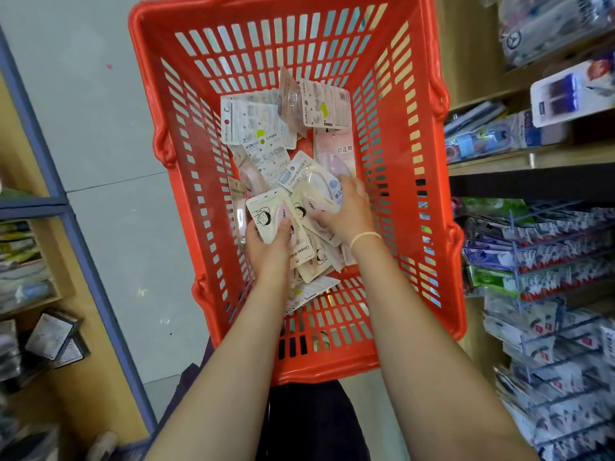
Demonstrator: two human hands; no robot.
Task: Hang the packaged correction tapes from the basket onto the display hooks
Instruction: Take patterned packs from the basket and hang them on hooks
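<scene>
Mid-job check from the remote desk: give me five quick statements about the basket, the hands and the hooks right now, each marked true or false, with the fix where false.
1. Both hands are inside the red basket. True.
2. The left hand holds a packaged correction tape with a drawn face. True.
3. The right hand is hanging a pack on the display hooks. False: it is in the basket, gripping a blue-labelled pack.
4. The basket has been emptied. False: many packs still lie in a loose pile on its bottom.
5. The display hooks on the right already carry hanging packs. True.
</scene>
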